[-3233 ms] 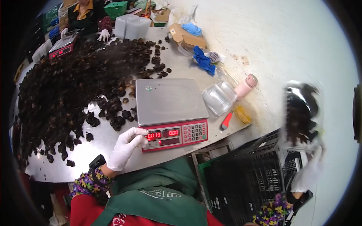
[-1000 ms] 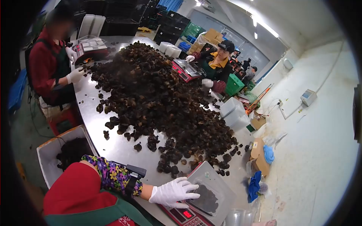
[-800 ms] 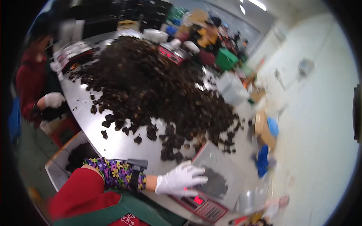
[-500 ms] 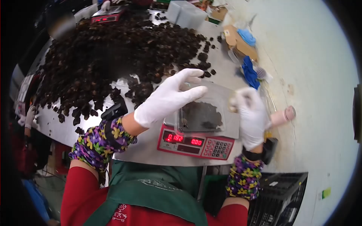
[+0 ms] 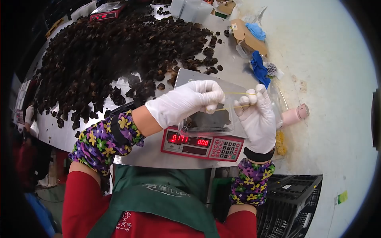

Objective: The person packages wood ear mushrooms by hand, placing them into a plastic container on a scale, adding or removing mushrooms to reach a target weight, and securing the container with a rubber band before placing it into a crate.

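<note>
A yellow rubber band (image 5: 237,93) is stretched between my two white-gloved hands, above the scale. My left hand (image 5: 190,101) pinches one end with its fingers closed. The other end loops around the fingers of my right hand (image 5: 258,119), which are curled with the palm turned up. Beneath them, a clear plastic box (image 5: 206,129) with dark pieces inside sits on the red digital scale (image 5: 228,147). My left hand hides part of the box. Red digits glow on the scale's display.
A large heap of dark, mushroom-like pieces (image 5: 119,51) spreads over the metal table (image 5: 149,159). At the right lie a pink bottle (image 5: 293,116), a blue cloth (image 5: 259,70) and a cardboard box (image 5: 248,37). Black crates (image 5: 291,198) stand below. A second scale (image 5: 104,15) is behind.
My left hand has gone from fingers spread to a pinch, and the yellow rubber band is now stretched between both hands. My right hand has turned palm up. The scale's reading has changed.
</note>
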A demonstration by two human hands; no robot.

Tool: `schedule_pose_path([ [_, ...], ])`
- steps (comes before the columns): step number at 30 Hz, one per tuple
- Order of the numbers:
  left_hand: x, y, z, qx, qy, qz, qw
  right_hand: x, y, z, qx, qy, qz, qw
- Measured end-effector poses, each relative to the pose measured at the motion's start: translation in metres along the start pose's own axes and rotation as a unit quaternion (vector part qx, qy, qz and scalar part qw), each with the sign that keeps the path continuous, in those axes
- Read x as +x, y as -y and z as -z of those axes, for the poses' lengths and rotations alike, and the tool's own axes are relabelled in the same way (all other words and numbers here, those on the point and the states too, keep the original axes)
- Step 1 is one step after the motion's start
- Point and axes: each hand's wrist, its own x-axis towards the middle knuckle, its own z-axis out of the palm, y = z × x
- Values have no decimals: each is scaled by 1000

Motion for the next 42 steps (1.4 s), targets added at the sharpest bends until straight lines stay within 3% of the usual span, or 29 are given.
schedule_pose_path([
  [2, -1, -3, -12, 71, -31, 19, 997, -6, 3, -5, 44, 8, -22, 999],
  [4, 5, -5, -11, 286, -96, -75, 950, -18, 11, -1, -3, 76, -36, 996],
  [5, 16, -1, -1, 383, -148, -141, 901, -26, 12, 9, -56, 54, -15, 997],
  [6, 23, -5, 2, 524, -199, -223, 797, -38, 9, 16, -58, 47, -9, 997],
  [8, 44, -8, 14, 660, -195, -357, 632, -64, 4, 32, -214, -118, 28, 969],
  [9, 56, 0, 20, 672, -176, -354, 626, -75, -4, 37, -183, -165, 26, 969],
  [14, 91, 33, 35, 695, -83, -266, 663, -102, -68, 57, -62, -345, 0, 936],
  [16, 96, 34, 40, 679, -94, -130, 717, -96, -82, 57, -62, -362, 16, 930],
  [20, 105, 39, 60, 701, -91, -129, 695, -77, -89, 56, -109, -366, 51, 923],
  [22, 103, 34, 59, 645, -105, -41, 756, -71, -89, 55, -114, -359, 49, 925],
  [24, 106, 37, 75, 627, -80, -67, 772, -67, -88, 56, -137, -358, 23, 923],
  [26, 102, 32, 78, 607, -89, -2, 789, -59, -86, 55, -131, -360, 16, 923],
  [32, 87, 28, 102, 692, -168, -39, 700, -37, -84, 61, -151, -357, -14, 922],
  [35, 78, 23, 119, 544, -176, 145, 807, -33, -81, 63, -182, -338, -48, 922],
  [39, 61, 20, 122, 512, -147, 214, 819, -23, -82, 63, -252, -304, -95, 914],
  [42, 38, 32, 124, 555, -142, 159, 804, -25, -94, 56, -312, -263, -116, 905],
])
